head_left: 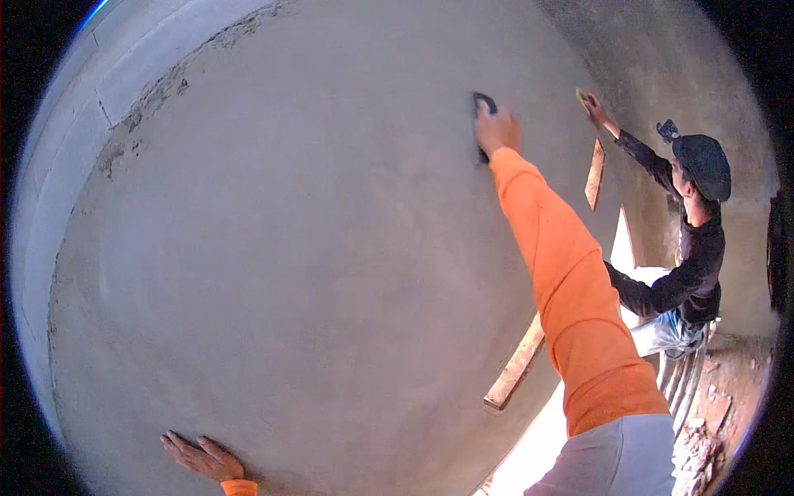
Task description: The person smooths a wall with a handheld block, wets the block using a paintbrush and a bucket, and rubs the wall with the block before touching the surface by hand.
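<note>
A grey plastered wall fills most of the head view. High on it, right of the middle, my right hand is closed round a dark plastering float. The float stands upright against the plaster, partly hidden behind my fingers. Down at the lower left, my left hand lies against the wall with its fingers stretched out and nothing in it. Orange sleeves cover both my arms.
To the right a co-worker in a dark cap reaches to the wall with a thin yellowish tool. Two wooden strips are along the wall's right side. Pale blocks border the plaster at left; rubble lies lower right.
</note>
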Available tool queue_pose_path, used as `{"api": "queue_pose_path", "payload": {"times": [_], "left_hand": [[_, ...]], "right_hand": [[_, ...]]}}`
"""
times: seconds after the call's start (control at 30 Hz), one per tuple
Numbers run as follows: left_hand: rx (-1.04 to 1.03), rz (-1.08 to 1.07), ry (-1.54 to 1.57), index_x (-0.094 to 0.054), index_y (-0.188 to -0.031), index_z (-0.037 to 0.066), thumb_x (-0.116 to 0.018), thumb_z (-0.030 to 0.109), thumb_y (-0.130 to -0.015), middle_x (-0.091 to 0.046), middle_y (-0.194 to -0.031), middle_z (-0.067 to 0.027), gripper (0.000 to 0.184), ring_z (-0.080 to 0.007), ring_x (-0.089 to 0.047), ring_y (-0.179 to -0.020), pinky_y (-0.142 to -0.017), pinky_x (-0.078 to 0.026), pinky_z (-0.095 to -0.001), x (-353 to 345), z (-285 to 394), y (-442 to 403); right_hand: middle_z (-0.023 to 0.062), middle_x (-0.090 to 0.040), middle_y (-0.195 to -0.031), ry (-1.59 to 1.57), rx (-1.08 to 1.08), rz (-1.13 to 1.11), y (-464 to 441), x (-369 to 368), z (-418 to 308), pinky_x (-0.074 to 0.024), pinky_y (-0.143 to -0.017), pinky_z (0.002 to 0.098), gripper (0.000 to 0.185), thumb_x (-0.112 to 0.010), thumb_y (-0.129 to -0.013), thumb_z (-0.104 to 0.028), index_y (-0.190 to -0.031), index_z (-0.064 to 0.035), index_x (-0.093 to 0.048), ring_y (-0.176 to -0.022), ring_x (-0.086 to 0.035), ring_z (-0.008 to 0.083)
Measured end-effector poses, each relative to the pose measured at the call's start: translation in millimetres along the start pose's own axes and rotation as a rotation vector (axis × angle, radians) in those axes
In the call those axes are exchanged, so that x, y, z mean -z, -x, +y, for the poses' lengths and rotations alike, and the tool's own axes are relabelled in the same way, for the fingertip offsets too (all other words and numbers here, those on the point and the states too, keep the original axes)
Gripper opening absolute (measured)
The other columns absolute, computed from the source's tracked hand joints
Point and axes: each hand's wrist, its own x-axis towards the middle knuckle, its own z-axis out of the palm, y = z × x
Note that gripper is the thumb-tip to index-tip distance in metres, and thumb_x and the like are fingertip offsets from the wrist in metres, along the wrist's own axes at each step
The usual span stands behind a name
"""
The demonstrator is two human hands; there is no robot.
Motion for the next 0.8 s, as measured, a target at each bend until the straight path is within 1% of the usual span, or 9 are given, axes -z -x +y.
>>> {"api": "queue_pose_path", "payload": {"times": [0.2, 0.4, 0.43, 0.47, 0.53, 0.6, 0.67, 0.77, 0.8], "left_hand": [[-0.006, -0.044, 0.023, -0.030, -0.138, 0.004, -0.028, 0.043, -0.094, -0.026, -0.143, -0.0190, 0.058, -0.0344, -0.024, -0.132, -0.107, -0.017, -0.0459, -1.2, 1.2, -3.3], [0.006, -0.089, -0.050, -0.030, -0.139, 0.006, -0.032, 0.039, -0.094, -0.026, -0.144, -0.0166, 0.055, -0.0320, -0.022, -0.134, -0.108, -0.010, -0.0497, 6.2, 11.9, 2.6], [-0.054, -0.082, -0.057, -0.030, -0.138, 0.005, -0.033, 0.040, -0.094, -0.025, -0.145, -0.0164, 0.057, -0.0316, -0.020, -0.135, -0.108, -0.009, -0.0488, 10.8, 23.1, 2.1], [-0.117, -0.062, -0.067, -0.030, -0.138, 0.005, -0.034, 0.041, -0.093, -0.025, -0.145, -0.0163, 0.058, -0.0312, -0.019, -0.135, -0.108, -0.007, -0.0479, 13.7, 38.6, -6.0], [-0.403, -0.097, 0.212, -0.028, -0.139, 0.004, -0.038, 0.044, -0.090, -0.022, -0.146, -0.0159, 0.064, -0.0306, -0.016, -0.137, -0.109, -0.004, -0.0474, 22.7, 107.0, -29.7], [-0.534, -0.190, 0.204, -0.024, -0.140, 0.002, -0.042, 0.045, -0.087, -0.019, -0.147, -0.0163, 0.071, -0.0310, -0.012, -0.138, -0.110, 0.001, -0.0465, 25.3, 188.4, -46.6], [-0.586, -0.314, 0.217, -0.017, -0.142, 0.003, -0.041, 0.047, -0.087, -0.013, -0.149, -0.0138, 0.074, -0.0297, -0.006, -0.139, -0.109, 0.002, -0.0499, 19.5, 255.5, -71.0], [-0.626, -0.292, 0.245, -0.019, -0.141, 0.003, -0.038, 0.051, -0.087, -0.014, -0.149, -0.0129, 0.075, -0.0279, -0.008, -0.138, -0.109, -0.001, -0.0516, 9.8, 347.4, -121.4], [-0.640, -0.246, 0.256, -0.020, -0.141, 0.003, -0.038, 0.052, -0.087, -0.014, -0.149, -0.0128, 0.075, -0.0272, -0.008, -0.138, -0.109, -0.002, -0.0517, 3.5, 372.0, -136.3]], "right_hand": [[0.0193, -0.059, -0.099, -0.121, 0.690, -0.098, 72.7, -10.4, -55.7, -0.0439, -0.080, 0.0432, 0.040, -0.052, -0.086, -0.040, -0.101, -0.0036, -0.057, -0.098, -0.055, 0.0343], [0.0235, -0.057, -0.099, 0.053, 0.002, -0.140, 148.9, 59.7, 216.7, -0.0425, -0.078, 0.0447, 0.039, -0.051, -0.087, -0.034, -0.105, 0.0009, -0.054, -0.094, -0.055, 0.0388], [0.0252, -0.056, -0.105, 0.026, 0.177, 0.023, 187.8, 83.5, 260.7, -0.0426, -0.079, 0.0435, 0.041, -0.050, -0.088, -0.034, -0.109, 0.0006, -0.053, -0.096, -0.055, 0.0367], [0.0270, -0.056, -0.104, -0.207, -0.106, -0.276, 223.4, 126.2, 280.5, -0.0431, -0.082, 0.0407, 0.043, -0.049, -0.089, -0.034, -0.112, 0.0025, -0.052, -0.097, -0.056, 0.0337], [0.0251, -0.061, -0.084, -0.312, -0.133, 0.059, 309.2, 168.3, 326.0, -0.0441, -0.074, 0.0418, 0.047, -0.049, -0.088, -0.038, -0.092, 0.0076, -0.060, -0.084, -0.061, 0.0332], [0.0241, -0.060, -0.102, 0.118, -0.598, -0.469, 356.6, 259.3, 357.3, -0.0424, -0.088, 0.0374, 0.041, -0.046, -0.090, -0.027, -0.109, 0.0079, -0.054, -0.100, -0.057, 0.0316], [0.0232, -0.062, -0.094, 0.109, -0.736, -0.132, 408.2, 320.9, 418.2, -0.0442, -0.081, 0.0385, 0.051, -0.051, -0.084, -0.039, -0.099, 0.0092, -0.058, -0.090, -0.059, 0.0291], [0.0321, -0.059, -0.092, 0.630, -0.411, -0.226, 446.8, 452.1, 480.2, -0.0434, -0.077, 0.0460, 0.056, -0.050, -0.084, -0.043, -0.102, 0.0098, -0.055, -0.093, -0.055, 0.0459], [0.0310, -0.059, -0.091, 0.645, -0.595, -0.267, 449.6, 493.9, 496.7, -0.0437, -0.079, 0.0476, 0.057, -0.049, -0.084, -0.044, -0.110, 0.0072, -0.052, -0.093, -0.056, 0.0453]]}}
